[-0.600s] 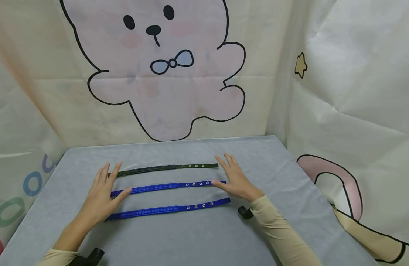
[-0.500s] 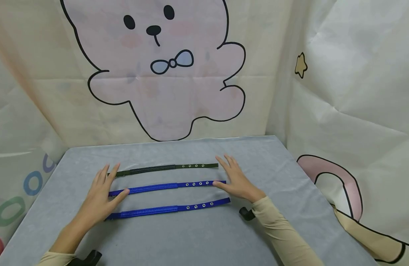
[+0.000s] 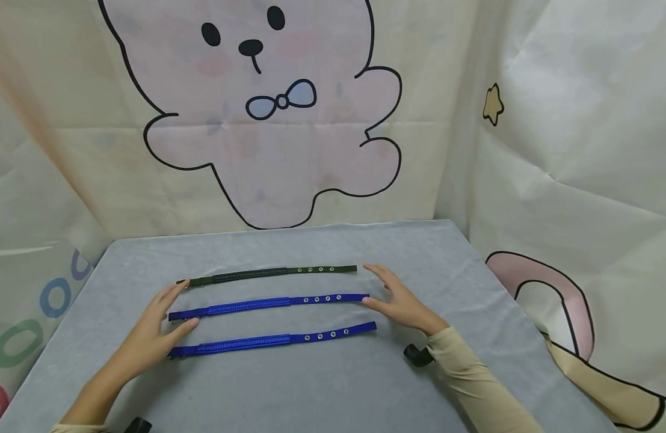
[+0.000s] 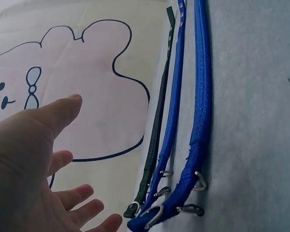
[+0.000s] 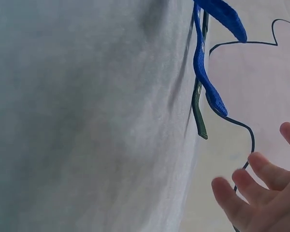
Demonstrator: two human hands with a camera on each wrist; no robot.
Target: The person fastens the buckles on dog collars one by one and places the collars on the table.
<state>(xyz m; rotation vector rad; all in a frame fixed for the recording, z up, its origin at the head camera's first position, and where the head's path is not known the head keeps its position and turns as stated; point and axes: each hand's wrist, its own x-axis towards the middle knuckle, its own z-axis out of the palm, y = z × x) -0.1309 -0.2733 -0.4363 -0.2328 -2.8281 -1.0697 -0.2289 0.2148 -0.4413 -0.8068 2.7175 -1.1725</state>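
Note:
Three buckled collars lie side by side across the grey cloth: a dark green collar (image 3: 257, 274) at the back, a blue collar (image 3: 257, 305) in the middle and another blue collar (image 3: 257, 343) in front. Metal buckles and rings show at their left ends in the left wrist view; eyelets run along their right parts. My left hand (image 3: 151, 337) hovers beside the buckle ends, fingers loosely spread and holding nothing. At the other ends is my right hand (image 3: 403, 305), its thumb tip right by the tip of the middle collar, fingers relaxed and nothing in them.
A grey cloth (image 3: 289, 397) covers the table. Behind it hangs a curtain (image 3: 289, 168) printed with a bear, and a pale printed sheet (image 3: 571, 180) stands at the right. Black wrist-camera mounts (image 3: 418, 355) sit below the wrists.
Both hands have drawn outward, the left one left and slightly down, the right one right. More of the collars' left ends shows now. The collars lie as before.

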